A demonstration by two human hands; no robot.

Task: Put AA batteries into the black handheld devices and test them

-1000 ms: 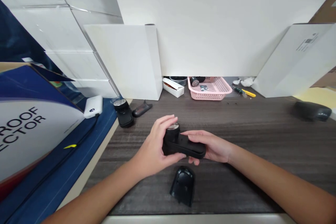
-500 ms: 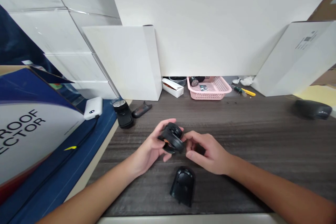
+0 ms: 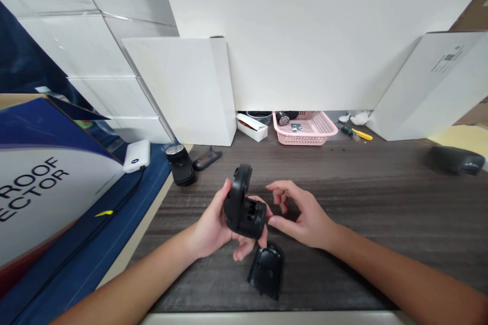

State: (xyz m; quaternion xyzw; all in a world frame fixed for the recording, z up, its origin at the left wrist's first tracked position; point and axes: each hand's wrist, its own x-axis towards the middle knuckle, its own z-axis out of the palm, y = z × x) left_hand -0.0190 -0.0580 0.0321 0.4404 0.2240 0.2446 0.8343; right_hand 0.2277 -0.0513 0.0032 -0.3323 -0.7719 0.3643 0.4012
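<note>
My left hand (image 3: 215, 226) grips a black plastic device part (image 3: 244, 208) with a rounded, ring-like upper end and a short cylindrical piece jutting to the right. The part is tilted above the table. My right hand (image 3: 299, 216) is just right of it, fingers curled and apart, the thumb tip close to the cylinder's end; whether it touches cannot be told. Below them a curved black cover (image 3: 266, 271) lies on the dark wood-grain table (image 3: 343, 274), its upper end partly behind my left fingers.
A black device with a round silvery head (image 3: 180, 165) stands at the left, beside a small dark piece (image 3: 207, 159). Farther back are a small white box (image 3: 251, 128), a pink basket (image 3: 305, 138) and a yellow-handled screwdriver (image 3: 362, 134). A dark object (image 3: 455, 160) lies at right.
My left hand has turned the black part, so its ring-like end points up and its cylinder points right. My right hand has opened its fingers a little, staying in nearly the same place.
</note>
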